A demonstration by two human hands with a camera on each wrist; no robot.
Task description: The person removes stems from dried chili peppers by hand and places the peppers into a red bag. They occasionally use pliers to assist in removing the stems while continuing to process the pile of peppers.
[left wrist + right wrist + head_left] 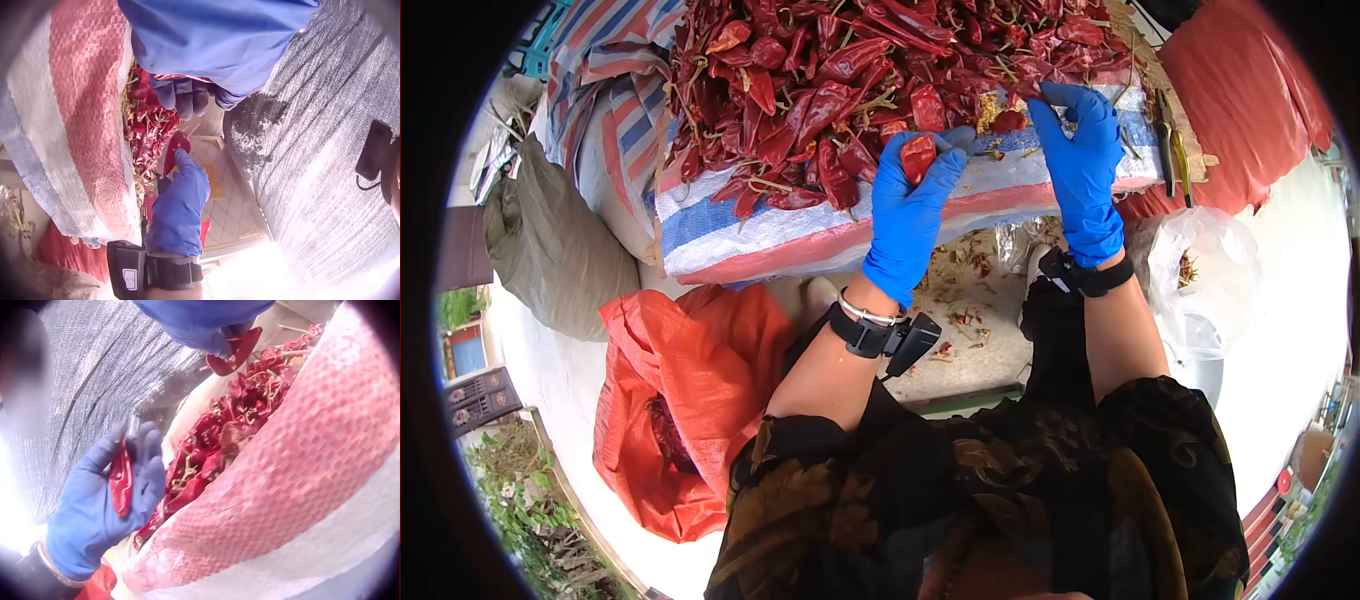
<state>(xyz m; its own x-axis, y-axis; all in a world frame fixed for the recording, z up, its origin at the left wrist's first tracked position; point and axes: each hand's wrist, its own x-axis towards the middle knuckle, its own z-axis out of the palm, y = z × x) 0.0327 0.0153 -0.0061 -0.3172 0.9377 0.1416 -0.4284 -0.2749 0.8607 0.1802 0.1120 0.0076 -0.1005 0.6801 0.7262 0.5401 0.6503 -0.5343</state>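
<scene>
A glossy red pepper (121, 481) rests in the left hand (910, 205), fingers curled about it, palm turned inward, just before the pepper heap (820, 90). Likely light, slick and easily cracked, it suits a gentle mid-body hold. At the heap's near right edge, the right hand (1082, 150) pinches a second pepper (234, 356). Striped sheeting (730, 245) lies beneath the heap.

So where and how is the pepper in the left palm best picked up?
Probably pinch the pepper at mid-length, from the side facing the right hand: its slim body lies lengthwise in the palm of the left hand, leaving that face uncovered.
</scene>
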